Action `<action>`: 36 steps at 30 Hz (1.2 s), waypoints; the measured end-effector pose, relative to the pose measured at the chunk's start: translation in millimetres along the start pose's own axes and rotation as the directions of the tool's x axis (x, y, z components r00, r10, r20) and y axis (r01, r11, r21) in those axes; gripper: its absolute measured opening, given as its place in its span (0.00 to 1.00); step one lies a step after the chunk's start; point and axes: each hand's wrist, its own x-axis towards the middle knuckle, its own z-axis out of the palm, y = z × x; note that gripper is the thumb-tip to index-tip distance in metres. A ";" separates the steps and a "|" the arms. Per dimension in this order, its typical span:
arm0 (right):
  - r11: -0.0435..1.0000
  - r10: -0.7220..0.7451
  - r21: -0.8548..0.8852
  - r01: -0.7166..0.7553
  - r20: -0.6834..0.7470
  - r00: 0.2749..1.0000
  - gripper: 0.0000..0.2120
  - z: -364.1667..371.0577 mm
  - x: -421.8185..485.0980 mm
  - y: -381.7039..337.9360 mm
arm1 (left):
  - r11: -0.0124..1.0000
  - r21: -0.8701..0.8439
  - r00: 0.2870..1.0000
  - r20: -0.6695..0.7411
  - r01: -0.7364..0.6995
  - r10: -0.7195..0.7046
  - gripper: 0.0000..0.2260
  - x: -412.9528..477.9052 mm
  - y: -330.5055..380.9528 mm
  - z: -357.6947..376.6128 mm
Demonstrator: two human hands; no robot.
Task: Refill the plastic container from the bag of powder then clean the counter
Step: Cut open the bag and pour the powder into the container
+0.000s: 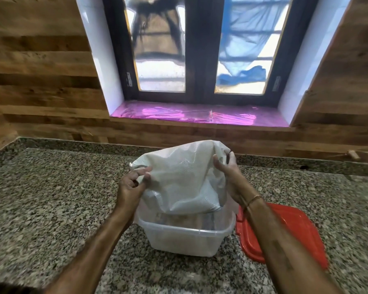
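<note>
Above granite counter (51,198) by window (202,49), left hand (132,183) and right hand (229,177) grip a seemingly upturned bag (183,177).

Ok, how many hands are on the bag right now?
2. The left hand pinches the bag at its left edge; the right hand grips its right side. Both hold it above the plastic container.

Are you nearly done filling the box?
Not yet. Done: the red lid is off, beside the box on the counter. In hand: the left hand and right hand hold the white bag tipped over the box. To do: finish pouring, wipe the counter.
</note>
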 end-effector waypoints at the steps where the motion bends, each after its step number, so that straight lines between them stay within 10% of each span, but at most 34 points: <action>1: 0.999 0.010 0.043 -0.010 -0.015 1.000 0.66 -0.5 3.1 0.4 | 0.996 -0.054 0.998 -0.003 0.066 -0.066 0.18 -2.0 4.8 2.6; 12: 0.987 -0.001 0.161 0.018 -0.108 0.994 0.31 5.4 -2.3 -2.2 | 0.998 -0.047 0.999 -0.013 0.048 -0.049 0.07 -8.9 -4.2 -7.0; 17: 0.979 -0.062 0.186 0.078 -0.090 0.994 0.44 5.6 -6.3 -3.2 | 0.999 0.030 0.998 -0.063 0.031 -0.029 0.34 -18.0 4.5 -2.9; 21: 0.969 -0.050 0.235 0.080 -0.132 0.990 0.33 3.3 -6.8 -8.5 | 0.990 -0.023 0.985 -0.097 0.142 -0.143 0.41 -12.7 6.4 -3.9; 26: 0.980 -0.077 0.173 0.099 -0.126 0.989 0.22 0.9 -9.3 -13.8 | 0.943 -0.217 0.937 -0.188 0.254 -0.295 0.17 -2.0 16.9 6.5; 36: 0.975 -0.221 -0.043 0.217 -0.157 0.963 0.11 -17.9 -23.6 -24.8 | 0.973 -0.211 0.973 -0.186 0.097 -0.137 0.15 -7.7 34.6 8.5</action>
